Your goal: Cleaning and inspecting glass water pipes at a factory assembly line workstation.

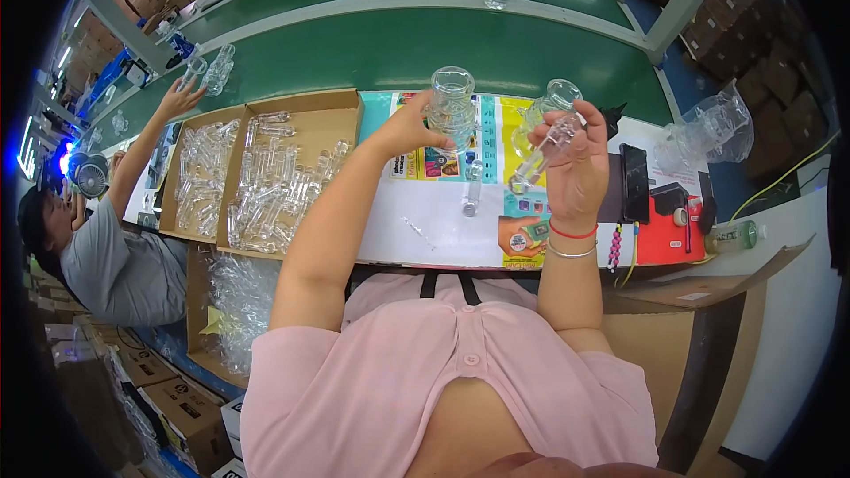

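The left hand is just right of the larger cardboard tray, thumb and fingers curled round the side of a clear, ringed glass vessel; whether its base is lifted or resting, I cannot tell. Farther right of the tray, the right hand is raised, its thumb and fingertips pinching a clear glass tube that slants down toward the tray's side. Just behind that hand is a second glass vessel, partly hidden, so contact with it is unclear. Between the hands, right of the tray, a short glass tube piece lies on a printed sheet spread over the green counter. The tray itself holds many loose glass tubes, and a smaller tray of similar pieces touches its left side. Beyond the smaller one, up and left of the larger tray, a co-worker's hand reaches to glass pieces on the counter. Well to the right of the larger tray are a black phone and a clear plastic bag; below it, crumpled clear wrapping fills a box.
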